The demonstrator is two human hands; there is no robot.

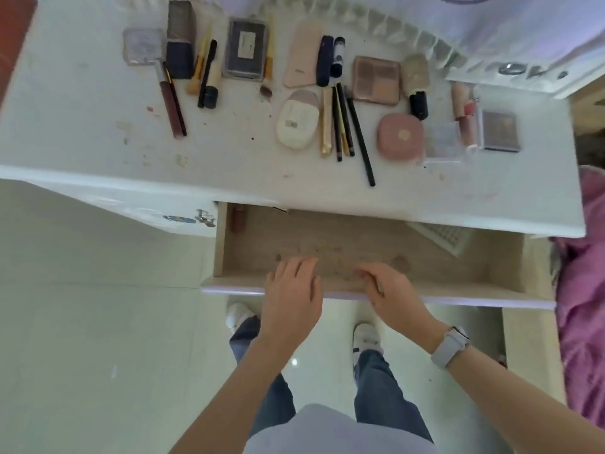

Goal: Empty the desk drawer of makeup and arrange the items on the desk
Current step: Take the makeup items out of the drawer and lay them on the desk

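The wooden drawer (458,267) stands pulled out under the white desk (82,136). Inside it a dark red tube (238,218) lies in the back left corner and a white gridded item (442,235) sits at the back right, half under the desk. My left hand (293,296) rests with straight fingers over the drawer's front edge. My right hand (389,291) lies beside it on the same edge, fingers bent over the rim, holding nothing that I can see. Makeup lies in rows on the desk: a pink compact (400,136), a brown palette (376,80), a black pencil (360,139).
More items line the desk: a white oval case (297,121), a dark palette (247,49), brushes (206,73), a clear box (447,142). A pink cloth (586,290) lies at the right. Pale tiled floor (98,355) is below, with my shoes under the drawer.
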